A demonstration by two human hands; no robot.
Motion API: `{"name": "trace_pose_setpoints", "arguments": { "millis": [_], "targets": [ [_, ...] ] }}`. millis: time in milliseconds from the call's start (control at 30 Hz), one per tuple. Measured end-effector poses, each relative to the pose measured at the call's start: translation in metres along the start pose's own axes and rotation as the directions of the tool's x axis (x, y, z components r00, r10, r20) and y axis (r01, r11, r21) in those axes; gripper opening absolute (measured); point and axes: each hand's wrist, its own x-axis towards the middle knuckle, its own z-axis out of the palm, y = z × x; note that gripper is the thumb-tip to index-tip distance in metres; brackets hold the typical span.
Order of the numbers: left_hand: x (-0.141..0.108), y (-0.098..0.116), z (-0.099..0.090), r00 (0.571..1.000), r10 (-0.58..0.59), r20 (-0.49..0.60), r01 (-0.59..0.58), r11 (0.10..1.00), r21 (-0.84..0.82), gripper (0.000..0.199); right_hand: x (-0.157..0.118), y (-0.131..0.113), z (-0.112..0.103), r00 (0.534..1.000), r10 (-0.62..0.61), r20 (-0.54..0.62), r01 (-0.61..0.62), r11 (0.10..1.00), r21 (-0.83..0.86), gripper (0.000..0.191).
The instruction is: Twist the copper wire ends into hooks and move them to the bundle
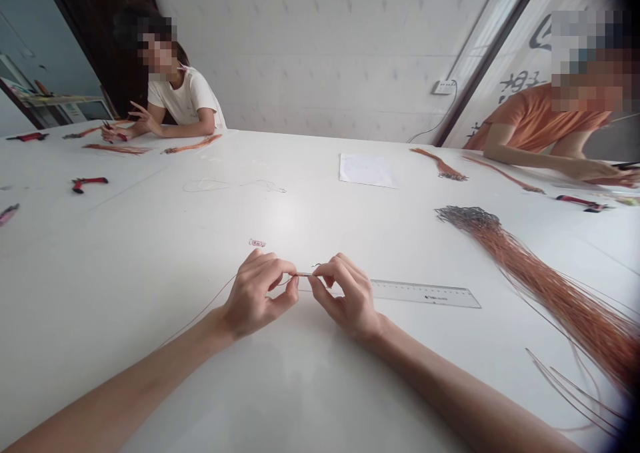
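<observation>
Between my fingertips, above the white table, stretches a short piece of thin copper-coloured wire [303, 274]. My left hand [257, 290] pinches its left end, and a long loose strand [200, 313] trails from there down past my left forearm. The right end is pinched by my right hand [349, 293], with a small dark hooked tip showing just above the fingers. A clear ruler [427, 293] lies on the table, partly behind my right hand. Beyond my left hand lies a small tag with reddish print [257, 243].
A large bundle of copper-coloured wires [540, 266] lies at the right, beside loose strands. Farther back are a white paper [367, 170], red-handled pliers [89, 183], more pliers [583, 204] and smaller bundles [443, 165]. Two people sit at the far left and far right.
</observation>
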Motion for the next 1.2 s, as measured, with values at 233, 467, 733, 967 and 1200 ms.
{"name": "trace_pose_setpoints", "arguments": {
  "millis": [233,467,733,967,1200],
  "targets": [
    [-0.0005,-0.0005,-0.0001,1.0,0.001,0.002,-0.001,1.0,0.0,0.011,0.0004,-0.0004,0.0001,1.0,0.001,-0.003,-0.001,1.0,-0.012,0.017],
    [-0.0001,-0.0001,0.0003,1.0,-0.003,0.005,0.003,1.0,-0.001,0.011,0.0007,-0.0005,-0.0001,1.0,-0.004,-0.004,0.004,1.0,-0.019,0.015],
    [0.0001,0.0003,0.0004,1.0,-0.009,0.002,0.009,1.0,-0.002,0.011,0.0005,0.0,-0.0002,1.0,-0.004,-0.004,0.004,1.0,-0.02,0.015],
    [0.0006,-0.0002,0.0004,1.0,-0.009,0.007,0.009,1.0,0.004,0.012,0.0013,-0.0006,-0.0002,1.0,-0.008,-0.013,0.008,1.0,-0.022,0.016],
    [0.0008,0.0008,0.0003,1.0,-0.012,0.004,0.012,1.0,0.009,0.013,0.0012,-0.0002,-0.0007,1.0,-0.013,0.0,0.013,1.0,-0.02,0.016]
  ]
}}
